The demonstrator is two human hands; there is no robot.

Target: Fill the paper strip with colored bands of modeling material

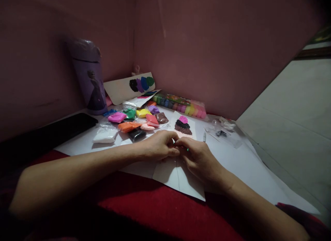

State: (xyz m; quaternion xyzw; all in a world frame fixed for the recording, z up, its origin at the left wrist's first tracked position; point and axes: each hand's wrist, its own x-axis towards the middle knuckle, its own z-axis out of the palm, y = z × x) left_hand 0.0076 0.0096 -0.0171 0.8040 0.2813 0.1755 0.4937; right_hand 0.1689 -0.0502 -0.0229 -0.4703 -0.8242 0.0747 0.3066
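Observation:
My left hand (161,144) and my right hand (198,157) meet fingertip to fingertip over a sheet of paper (178,177). Both are closed in a pinch. Tiny specks of green clay (187,150) show at the fingers of each hand, while most of the clay is hidden by the fingers. Just beyond them, the paper carries a raised shape in pink, black and brown clay (183,127). A curved pencil line runs down its near part.
Several coloured clay packets (129,126) lie left of the paper. Behind are a clay tray (181,104), a card with coloured blobs (134,87) and a purple tumbler (90,78). A pen (204,136) and a plastic bag (230,137) lie right; a black object (64,130) left.

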